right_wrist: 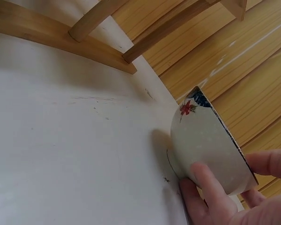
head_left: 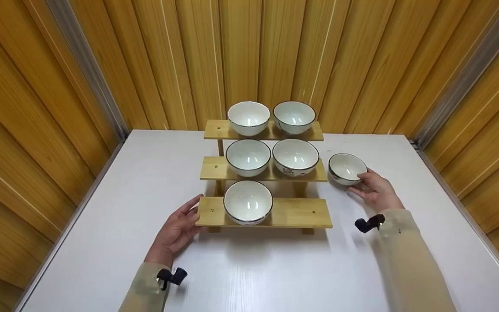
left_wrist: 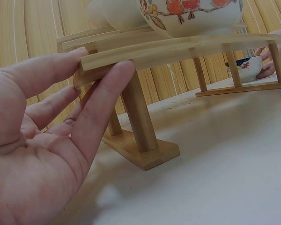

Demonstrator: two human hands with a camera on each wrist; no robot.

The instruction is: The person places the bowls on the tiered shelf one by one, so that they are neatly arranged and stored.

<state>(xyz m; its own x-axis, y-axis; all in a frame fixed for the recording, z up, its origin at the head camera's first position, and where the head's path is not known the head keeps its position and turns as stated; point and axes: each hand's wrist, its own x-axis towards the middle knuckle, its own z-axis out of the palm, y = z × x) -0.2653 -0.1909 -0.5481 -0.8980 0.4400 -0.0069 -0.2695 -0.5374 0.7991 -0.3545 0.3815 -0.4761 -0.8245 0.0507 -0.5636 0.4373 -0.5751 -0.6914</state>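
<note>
My left hand point(head_left: 181, 228) grips the left end of the lowest step of a three-tier wooden display stand point(head_left: 295, 212); in the left wrist view its fingertips point(left_wrist: 123, 71) lie against the edge and underside of the board. Right of the stand, my right hand point(head_left: 378, 189) holds a small white bowl point(head_left: 345, 167) by its near right side, thumb at the dark rim and fingers at the outer wall and base. The right wrist view shows a red flower and dark blue patch on this bowl point(right_wrist: 201, 136), low over the table.
Two white bowls stand on the top tier, including a left one point(head_left: 248, 117), and two on the middle tier, including a right one point(head_left: 296, 156). Another bowl point(head_left: 248, 201) sits left of centre on the lowest tier. Wood-patterned walls point(head_left: 275, 56) enclose the white table point(head_left: 249, 277).
</note>
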